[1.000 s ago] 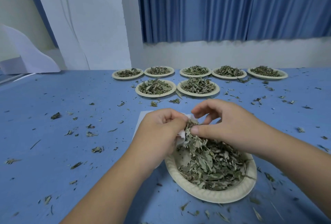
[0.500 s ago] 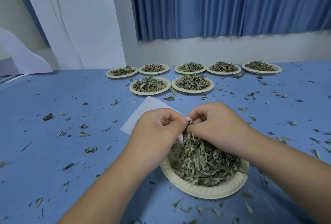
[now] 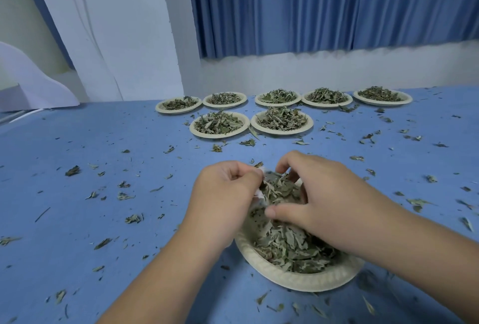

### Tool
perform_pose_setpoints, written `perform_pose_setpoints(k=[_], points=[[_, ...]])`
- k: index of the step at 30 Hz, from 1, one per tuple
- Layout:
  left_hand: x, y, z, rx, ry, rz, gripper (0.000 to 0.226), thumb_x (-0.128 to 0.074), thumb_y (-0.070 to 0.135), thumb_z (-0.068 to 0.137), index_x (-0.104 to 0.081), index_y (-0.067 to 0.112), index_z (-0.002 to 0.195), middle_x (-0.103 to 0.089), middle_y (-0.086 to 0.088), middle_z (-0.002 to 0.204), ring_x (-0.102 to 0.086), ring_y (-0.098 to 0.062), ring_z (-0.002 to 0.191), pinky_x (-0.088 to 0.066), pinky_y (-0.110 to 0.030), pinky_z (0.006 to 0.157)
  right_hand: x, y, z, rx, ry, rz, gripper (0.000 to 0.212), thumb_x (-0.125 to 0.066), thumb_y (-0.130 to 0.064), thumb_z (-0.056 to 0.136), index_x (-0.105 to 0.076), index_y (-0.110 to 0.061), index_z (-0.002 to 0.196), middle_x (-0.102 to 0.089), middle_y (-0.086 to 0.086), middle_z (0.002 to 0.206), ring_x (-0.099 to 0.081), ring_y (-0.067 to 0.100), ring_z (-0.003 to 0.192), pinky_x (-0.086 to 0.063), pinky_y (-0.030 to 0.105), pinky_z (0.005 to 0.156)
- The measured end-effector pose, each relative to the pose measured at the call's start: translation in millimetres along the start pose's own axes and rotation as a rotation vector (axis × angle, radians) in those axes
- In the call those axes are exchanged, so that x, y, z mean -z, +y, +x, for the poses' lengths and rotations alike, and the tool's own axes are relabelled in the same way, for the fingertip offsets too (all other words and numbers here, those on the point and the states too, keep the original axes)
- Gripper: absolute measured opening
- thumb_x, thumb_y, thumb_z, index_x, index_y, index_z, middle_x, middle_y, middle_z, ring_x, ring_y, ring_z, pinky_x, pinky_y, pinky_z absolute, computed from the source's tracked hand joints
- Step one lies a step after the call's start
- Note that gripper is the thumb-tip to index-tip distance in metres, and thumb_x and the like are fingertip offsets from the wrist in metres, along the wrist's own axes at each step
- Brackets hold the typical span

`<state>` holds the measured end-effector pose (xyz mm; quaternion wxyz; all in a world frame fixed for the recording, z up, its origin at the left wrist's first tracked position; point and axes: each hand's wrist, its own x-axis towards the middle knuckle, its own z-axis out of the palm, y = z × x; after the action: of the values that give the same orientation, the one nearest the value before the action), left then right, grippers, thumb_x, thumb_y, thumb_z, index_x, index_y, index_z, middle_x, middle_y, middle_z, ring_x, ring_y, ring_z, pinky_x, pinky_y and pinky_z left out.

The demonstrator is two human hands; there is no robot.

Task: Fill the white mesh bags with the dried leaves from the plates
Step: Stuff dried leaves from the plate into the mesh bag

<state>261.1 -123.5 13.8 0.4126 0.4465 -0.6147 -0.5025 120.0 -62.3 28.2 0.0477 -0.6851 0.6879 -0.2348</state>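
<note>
A cream paper plate (image 3: 305,278) heaped with dried leaves (image 3: 293,248) sits near me on the blue table. Above its far rim my left hand (image 3: 223,199) pinches the edge of a white mesh bag (image 3: 260,198), of which only a small strip shows between my hands. My right hand (image 3: 318,202) lies curled over the leaves at the bag's mouth, fingers round a clump of them. Most of the bag is hidden behind both hands.
Several more plates of dried leaves stand in two rows at the back, such as one plate (image 3: 219,124) and another (image 3: 282,121). Loose leaf scraps litter the blue table (image 3: 90,220). A wall and blue curtain rise behind.
The flat white part of the bag seen left of my hands is now out of sight. My right hand has spread over the leaves at the bag's mouth.
</note>
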Motion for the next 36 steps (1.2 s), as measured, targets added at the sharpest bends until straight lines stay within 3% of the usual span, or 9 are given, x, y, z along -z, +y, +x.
perform_pose_setpoints(k=[3, 8, 11, 15, 20, 24, 28, 33, 36], points=[[0, -1, 0, -0.036, 0.007, 0.029, 0.024, -0.065, 0.02, 0.088, -0.072, 0.02, 0.065, -0.046, 0.015, 0.039, -0.039, 0.0, 0.031, -0.03, -0.019, 0.042, -3, 1, 1, -0.005, 0.11, 0.056, 0.032, -0.073, -0.049, 0.075, -0.053, -0.041, 0.1, -0.05, -0.022, 0.084, -0.045, -0.009, 0.072, -0.03, 0.011, 0.057], [-3, 3, -4, -0.076, -0.046, -0.039, 0.019, -0.063, 0.011, 0.09, -0.077, 0.014, 0.079, -0.048, 0.015, 0.037, -0.041, 0.003, 0.029, -0.029, -0.005, 0.036, -3, -3, -1, 0.033, 0.19, 0.118, 0.018, -0.076, -0.03, 0.076, -0.074, -0.032, 0.093, -0.056, -0.02, 0.069, -0.049, -0.008, 0.071, -0.036, 0.005, 0.07], [-4, 3, -6, -0.08, -0.079, -0.055, 0.016, -0.063, 0.01, 0.091, -0.078, 0.013, 0.086, -0.049, 0.017, 0.039, -0.042, 0.004, 0.031, -0.029, -0.004, 0.037, 1, -9, -1, 0.034, 0.207, 0.046, 0.013, -0.071, -0.023, 0.078, -0.075, -0.03, 0.089, -0.06, -0.013, 0.073, -0.053, 0.003, 0.072, -0.04, 0.015, 0.065], [-6, 3, -7, -0.056, -0.087, -0.079, 0.017, -0.062, 0.01, 0.09, -0.078, 0.014, 0.086, -0.053, 0.016, 0.043, -0.044, 0.004, 0.033, -0.032, -0.006, 0.038, 4, -17, 5, 0.025, 0.12, -0.147, 0.014, -0.061, -0.029, 0.086, -0.071, -0.027, 0.096, -0.062, -0.005, 0.088, -0.056, 0.013, 0.086, -0.047, 0.031, 0.078], [-3, 1, -4, -0.07, -0.019, -0.068, 0.02, -0.062, 0.015, 0.09, -0.077, 0.017, 0.078, -0.053, 0.013, 0.043, -0.043, 0.002, 0.034, -0.031, -0.008, 0.038, 10, -15, 0, 0.016, 0.117, 0.209, 0.007, -0.072, -0.035, 0.078, -0.07, -0.034, 0.085, -0.066, -0.016, 0.073, -0.058, -0.005, 0.075, -0.044, 0.012, 0.07], [-5, 1, -4, -0.057, -0.034, -0.09, 0.022, -0.063, 0.016, 0.09, -0.077, 0.02, 0.073, -0.053, 0.013, 0.043, -0.046, 0.001, 0.036, -0.032, -0.01, 0.04, 6, -11, 2, -0.004, 0.207, 0.255, 0.02, -0.08, -0.026, 0.073, -0.064, -0.035, 0.064, -0.064, -0.017, 0.065, -0.058, -0.002, 0.064, -0.044, 0.013, 0.062], [-2, 4, -5, -0.022, -0.092, -0.141, 0.018, -0.062, 0.013, 0.091, -0.077, 0.013, 0.081, -0.05, 0.012, 0.042, -0.038, 0.0, 0.031, -0.03, -0.011, 0.037, 0, -15, 5, 0.0, 0.226, 0.209, 0.013, -0.08, -0.023, 0.073, -0.072, -0.031, 0.066, -0.061, -0.014, 0.056, -0.055, -0.005, 0.073, -0.041, 0.008, 0.062], [4, 7, -4, 0.012, -0.074, -0.19, 0.014, -0.062, 0.012, 0.091, -0.074, 0.006, 0.087, -0.044, 0.011, 0.04, -0.036, -0.001, 0.028, -0.027, -0.011, 0.036, 10, -12, 7, -0.028, 0.024, 0.39, 0.02, -0.071, -0.022, 0.083, -0.072, -0.038, 0.071, -0.07, -0.011, 0.063, -0.065, 0.005, 0.061, -0.051, 0.021, 0.058], [2, 7, -5, -0.005, -0.079, -0.195, 0.015, -0.062, 0.012, 0.091, -0.075, 0.009, 0.085, -0.045, 0.007, 0.043, -0.032, -0.003, 0.029, -0.026, -0.012, 0.036, 9, -8, 12, -0.084, 0.066, 0.541, 0.022, -0.079, -0.012, 0.075, -0.071, -0.029, 0.064, -0.067, -0.012, 0.055, -0.06, -0.003, 0.049, -0.044, 0.009, 0.05]])
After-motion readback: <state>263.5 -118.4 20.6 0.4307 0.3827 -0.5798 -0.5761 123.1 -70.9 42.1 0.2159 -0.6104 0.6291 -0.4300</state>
